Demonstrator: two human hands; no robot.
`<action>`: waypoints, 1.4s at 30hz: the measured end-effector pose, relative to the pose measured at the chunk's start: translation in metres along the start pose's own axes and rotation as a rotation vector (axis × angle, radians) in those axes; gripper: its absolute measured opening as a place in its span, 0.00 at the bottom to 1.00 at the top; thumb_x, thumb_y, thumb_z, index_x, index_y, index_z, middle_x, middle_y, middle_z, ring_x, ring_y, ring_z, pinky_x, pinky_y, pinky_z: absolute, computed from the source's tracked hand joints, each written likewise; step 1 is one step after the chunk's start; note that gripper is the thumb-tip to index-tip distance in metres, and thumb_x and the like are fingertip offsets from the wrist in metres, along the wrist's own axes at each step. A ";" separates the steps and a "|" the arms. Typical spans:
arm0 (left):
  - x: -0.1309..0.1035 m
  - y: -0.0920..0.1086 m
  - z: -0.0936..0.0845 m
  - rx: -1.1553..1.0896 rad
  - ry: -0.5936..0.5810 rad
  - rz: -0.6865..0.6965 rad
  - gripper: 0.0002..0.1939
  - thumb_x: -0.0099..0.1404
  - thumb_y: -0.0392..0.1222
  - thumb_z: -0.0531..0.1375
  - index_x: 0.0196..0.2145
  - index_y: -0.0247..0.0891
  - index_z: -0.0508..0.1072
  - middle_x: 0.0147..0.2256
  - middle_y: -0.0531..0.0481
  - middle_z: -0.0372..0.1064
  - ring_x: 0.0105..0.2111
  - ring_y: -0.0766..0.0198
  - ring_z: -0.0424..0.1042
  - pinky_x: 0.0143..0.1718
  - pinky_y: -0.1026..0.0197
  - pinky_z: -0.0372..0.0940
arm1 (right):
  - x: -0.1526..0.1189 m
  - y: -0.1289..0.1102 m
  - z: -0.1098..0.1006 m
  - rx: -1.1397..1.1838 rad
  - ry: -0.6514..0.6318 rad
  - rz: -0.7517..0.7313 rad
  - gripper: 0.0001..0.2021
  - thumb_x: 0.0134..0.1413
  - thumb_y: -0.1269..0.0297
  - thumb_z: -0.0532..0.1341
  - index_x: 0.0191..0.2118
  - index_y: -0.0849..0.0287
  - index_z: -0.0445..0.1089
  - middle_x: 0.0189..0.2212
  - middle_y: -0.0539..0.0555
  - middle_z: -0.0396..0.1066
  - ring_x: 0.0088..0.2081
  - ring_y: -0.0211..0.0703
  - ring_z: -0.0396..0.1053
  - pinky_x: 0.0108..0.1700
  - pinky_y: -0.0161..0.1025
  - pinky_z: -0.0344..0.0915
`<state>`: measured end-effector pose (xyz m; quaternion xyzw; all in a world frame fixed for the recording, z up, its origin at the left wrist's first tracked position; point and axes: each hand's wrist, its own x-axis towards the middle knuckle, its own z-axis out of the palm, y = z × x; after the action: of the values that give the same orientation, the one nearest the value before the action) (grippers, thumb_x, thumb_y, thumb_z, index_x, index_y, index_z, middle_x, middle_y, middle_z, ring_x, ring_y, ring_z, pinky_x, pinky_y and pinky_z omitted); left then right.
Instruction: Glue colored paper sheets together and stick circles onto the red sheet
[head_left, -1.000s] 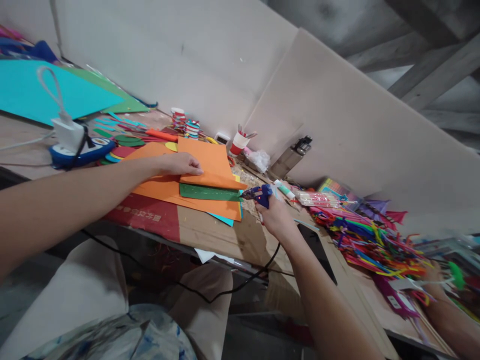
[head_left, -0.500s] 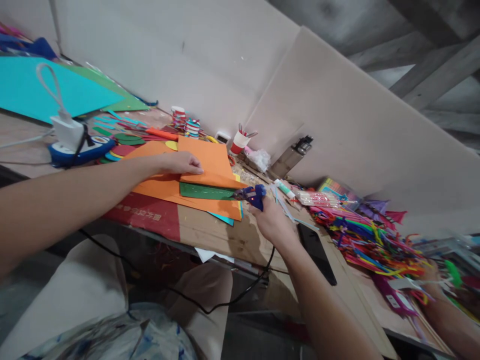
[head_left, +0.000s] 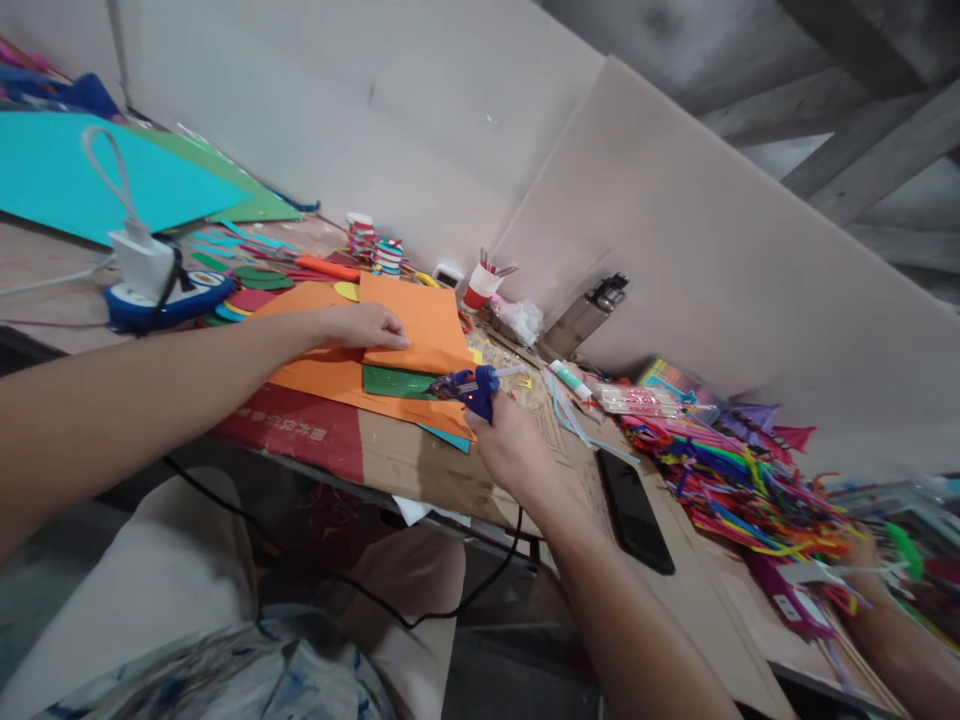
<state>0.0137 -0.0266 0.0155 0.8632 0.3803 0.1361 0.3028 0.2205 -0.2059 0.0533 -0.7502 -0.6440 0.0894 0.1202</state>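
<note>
My right hand (head_left: 512, 440) is closed around the handle of a blue hot glue gun (head_left: 474, 386), with a clear glue stick poking out of its rear end. The gun's nozzle is over a green paper strip (head_left: 394, 382), which shows beneath the lifted edge of an orange sheet (head_left: 416, 315). Closed at that sheet's left side, my left hand (head_left: 375, 327) grips it, fingers curled. Under the strip lies a larger orange sheet (head_left: 322, 378), and a blue corner of paper (head_left: 448, 438) sticks out below it.
A black phone (head_left: 634, 510) lies to the right on cardboard. Beyond it are a heap of pipe cleaners (head_left: 739, 480) and another person's hand (head_left: 862, 555). A glue tube (head_left: 570, 378), bottle (head_left: 589, 315) and pen cup (head_left: 482, 285) stand behind. A power strip (head_left: 169, 300) sits left.
My right hand has moved the glue gun left along the green strip. My left hand holds the orange sheet in nearly the same place.
</note>
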 end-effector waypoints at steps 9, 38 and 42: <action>-0.001 -0.001 -0.004 -0.020 -0.042 0.054 0.16 0.54 0.53 0.59 0.25 0.35 0.73 0.23 0.50 0.65 0.24 0.65 0.60 0.27 0.62 0.49 | -0.001 0.009 -0.008 -0.055 0.026 0.087 0.12 0.59 0.64 0.54 0.47 0.59 0.67 0.42 0.61 0.74 0.45 0.51 0.71 0.43 0.39 0.63; -0.005 -0.001 -0.005 -0.024 -0.069 0.004 0.17 0.56 0.52 0.58 0.29 0.33 0.73 0.25 0.49 0.66 0.22 0.68 0.60 0.24 0.64 0.48 | -0.004 -0.034 0.006 0.010 -0.051 -0.056 0.12 0.58 0.62 0.55 0.44 0.60 0.68 0.39 0.60 0.75 0.40 0.49 0.72 0.37 0.37 0.60; -0.004 -0.004 -0.003 -0.045 -0.063 0.022 0.16 0.56 0.53 0.59 0.27 0.34 0.72 0.22 0.50 0.64 0.21 0.67 0.60 0.24 0.64 0.48 | -0.001 -0.044 0.009 0.025 -0.054 -0.083 0.11 0.57 0.62 0.56 0.41 0.61 0.69 0.37 0.60 0.75 0.38 0.49 0.72 0.33 0.36 0.58</action>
<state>0.0076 -0.0260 0.0159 0.8641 0.3579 0.1207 0.3327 0.1755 -0.2002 0.0574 -0.7187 -0.6763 0.1127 0.1156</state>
